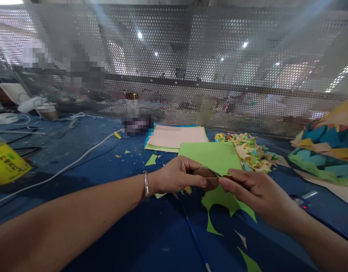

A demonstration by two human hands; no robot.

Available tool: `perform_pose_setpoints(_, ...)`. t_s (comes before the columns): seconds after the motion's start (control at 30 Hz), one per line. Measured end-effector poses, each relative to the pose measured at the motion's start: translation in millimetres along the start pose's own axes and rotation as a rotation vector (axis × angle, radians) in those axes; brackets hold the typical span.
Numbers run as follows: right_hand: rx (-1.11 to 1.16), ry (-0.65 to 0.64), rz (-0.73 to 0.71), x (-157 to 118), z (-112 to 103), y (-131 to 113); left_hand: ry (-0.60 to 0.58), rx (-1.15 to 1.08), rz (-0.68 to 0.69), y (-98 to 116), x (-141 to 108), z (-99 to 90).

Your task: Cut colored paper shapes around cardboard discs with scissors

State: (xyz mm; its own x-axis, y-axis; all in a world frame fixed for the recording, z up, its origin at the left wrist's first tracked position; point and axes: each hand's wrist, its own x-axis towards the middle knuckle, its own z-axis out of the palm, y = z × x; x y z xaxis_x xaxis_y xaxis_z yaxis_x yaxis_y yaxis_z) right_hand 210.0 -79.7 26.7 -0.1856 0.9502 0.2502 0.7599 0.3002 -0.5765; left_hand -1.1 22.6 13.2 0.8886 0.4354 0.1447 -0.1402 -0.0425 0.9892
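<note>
With bare forearms nearest, pinching a brown, card-like piece in left hand and a thin green paper edge in right hand, above scalloped green paper, apparently mid-alignment, calling for steady, level fingertips.

craft workspace, blue table with paper scraps, perforated metal partition

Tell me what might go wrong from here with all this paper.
The thin piece pinched between the left hand and right hand could crease if they pull unevenly. Small folded pieces are heaped beside the green sheet, so shifting it might scatter some. A hand could also catch the jagged green offcut below.
</note>
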Motion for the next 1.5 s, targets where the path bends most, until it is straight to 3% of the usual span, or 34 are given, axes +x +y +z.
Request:
perform_pose_setpoints(0.57, 0.031, 0.029, -0.032, -4, 8, 7, -0.002, 0.025, -0.040, 1, -1, -1.0)
perform_pose_setpoints(0.73, -0.007, -0.049, -0.011, -3, 7, 5, 0.011, 0.092, -0.055, 2, -1, -0.5)
perform_pose_setpoints(0.9, -0.020, -0.016, -0.025, -2, 8, 4, 0.025, 0.153, -0.085, 2, -3, -0.7)
perform_pose_setpoints(1.17, -0.084, -0.080, -0.044, 1, 5, -1, 0.011, 0.255, -0.115, 4, -4, -1.5)
perform_pose_setpoints(1.33, -0.096, 0.003, -0.071, -1, 9, 3, -0.027, 0.291, -0.125, 3, -3, -3.2)
perform_pose_setpoints(1.5, -0.126, 0.121, -0.040, 0, 4, 10, -0.185, 0.449, -0.285, 19, -8, 1.3)
